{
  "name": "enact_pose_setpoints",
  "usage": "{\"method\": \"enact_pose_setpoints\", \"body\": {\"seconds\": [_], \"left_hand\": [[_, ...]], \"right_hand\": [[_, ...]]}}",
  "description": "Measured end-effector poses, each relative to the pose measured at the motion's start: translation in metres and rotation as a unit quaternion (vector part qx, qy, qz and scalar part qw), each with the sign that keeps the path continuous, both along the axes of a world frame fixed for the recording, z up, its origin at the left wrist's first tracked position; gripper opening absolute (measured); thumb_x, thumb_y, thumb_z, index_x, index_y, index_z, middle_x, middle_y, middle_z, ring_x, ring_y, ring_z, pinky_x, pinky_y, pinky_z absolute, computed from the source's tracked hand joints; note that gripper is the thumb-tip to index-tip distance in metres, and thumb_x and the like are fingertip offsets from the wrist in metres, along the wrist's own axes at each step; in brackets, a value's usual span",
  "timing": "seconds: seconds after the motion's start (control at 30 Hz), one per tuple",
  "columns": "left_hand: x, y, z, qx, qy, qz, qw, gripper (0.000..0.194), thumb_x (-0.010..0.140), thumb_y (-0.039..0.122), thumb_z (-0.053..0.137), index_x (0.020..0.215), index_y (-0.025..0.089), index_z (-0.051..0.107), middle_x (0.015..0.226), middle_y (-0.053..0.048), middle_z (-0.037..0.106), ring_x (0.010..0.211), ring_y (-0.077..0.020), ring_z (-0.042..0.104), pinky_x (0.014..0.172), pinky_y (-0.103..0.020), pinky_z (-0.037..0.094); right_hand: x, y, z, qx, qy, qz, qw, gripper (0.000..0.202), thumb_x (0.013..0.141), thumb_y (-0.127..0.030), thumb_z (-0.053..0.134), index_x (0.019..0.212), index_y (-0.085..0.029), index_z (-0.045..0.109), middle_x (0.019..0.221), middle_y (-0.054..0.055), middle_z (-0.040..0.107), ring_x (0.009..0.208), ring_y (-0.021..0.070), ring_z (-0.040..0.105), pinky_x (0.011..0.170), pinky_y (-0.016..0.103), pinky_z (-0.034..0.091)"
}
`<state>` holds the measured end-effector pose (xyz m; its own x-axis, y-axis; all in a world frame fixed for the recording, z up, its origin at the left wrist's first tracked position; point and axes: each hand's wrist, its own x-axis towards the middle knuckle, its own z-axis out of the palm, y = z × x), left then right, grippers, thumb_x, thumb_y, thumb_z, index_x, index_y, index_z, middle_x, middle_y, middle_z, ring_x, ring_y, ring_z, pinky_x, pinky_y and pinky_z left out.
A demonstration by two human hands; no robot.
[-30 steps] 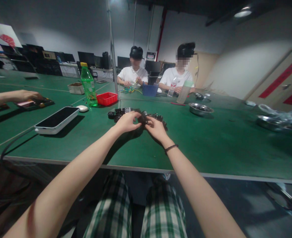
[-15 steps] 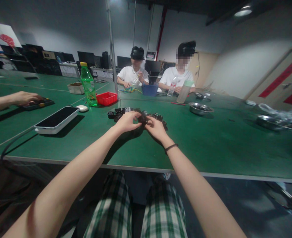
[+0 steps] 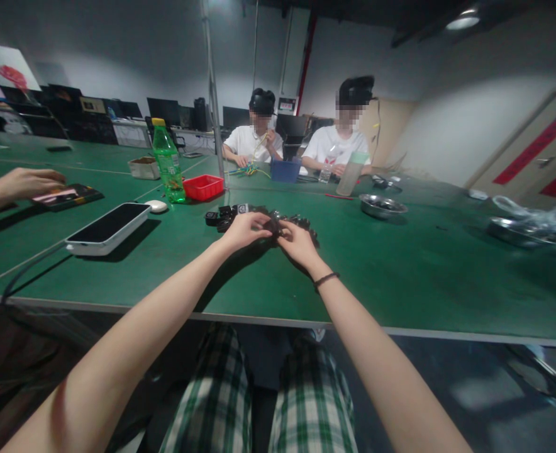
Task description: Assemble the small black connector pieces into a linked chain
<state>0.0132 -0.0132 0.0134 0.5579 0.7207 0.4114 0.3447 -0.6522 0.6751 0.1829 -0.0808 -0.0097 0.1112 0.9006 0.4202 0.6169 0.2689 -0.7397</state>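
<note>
Both my hands meet over a pile of black items in the middle of the table. Between them is a dark glossy bundle (image 3: 274, 225), perhaps a coiled cable, partly hidden by my fingers. My left hand (image 3: 246, 230) pinches it from the left, thumb and fingers close together. On its other side my right hand (image 3: 297, 241) grips it with bent fingers. Blocky black pieces (image 3: 221, 217), resembling power adapters, lie beyond my left hand. More black tangled pieces (image 3: 306, 224) show behind my right hand.
Left of my hands lie a phone-like white device (image 3: 108, 229) and a white mouse-like object (image 3: 158, 206). Beyond stand a green bottle (image 3: 167, 163) and a red tray (image 3: 204, 187). A metal bowl (image 3: 383, 206) sits right. A co-worker's hand (image 3: 35, 181) is far left; two people sit opposite.
My left thumb and fingers have drawn closer together at the dark bundle. At far left the co-worker's hand has shifted left and up off the flat dark object.
</note>
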Motion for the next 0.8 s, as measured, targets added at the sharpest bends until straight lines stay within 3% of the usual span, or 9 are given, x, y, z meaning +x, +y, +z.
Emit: {"method": "enact_pose_setpoints", "body": {"seconds": [0.47, 0.8], "left_hand": [[0.001, 0.007, -0.005, -0.046, -0.038, -0.021, 0.998, 0.041, 0.065, 0.027, 0.076, 0.104, 0.014, 0.069, 0.102, -0.009, 0.072, 0.084, -0.0199, 0.068, 0.08, -0.034, 0.055], [0.003, 0.008, -0.01, -0.083, -0.058, -0.039, 0.994, 0.044, 0.063, 0.029, 0.076, 0.103, 0.012, 0.069, 0.103, -0.011, 0.071, 0.088, -0.0222, 0.067, 0.084, -0.038, 0.053]], "right_hand": [[-0.002, 0.002, -0.001, -0.015, 0.057, 0.026, 0.998, 0.048, 0.074, -0.005, 0.057, 0.122, -0.005, 0.057, 0.099, 0.014, 0.071, 0.087, 0.0169, 0.069, 0.087, 0.033, 0.054], [-0.002, 0.003, -0.001, -0.025, 0.066, 0.025, 0.997, 0.045, 0.073, -0.005, 0.059, 0.117, -0.01, 0.059, 0.097, 0.01, 0.071, 0.08, 0.0129, 0.067, 0.08, 0.029, 0.055]]}}
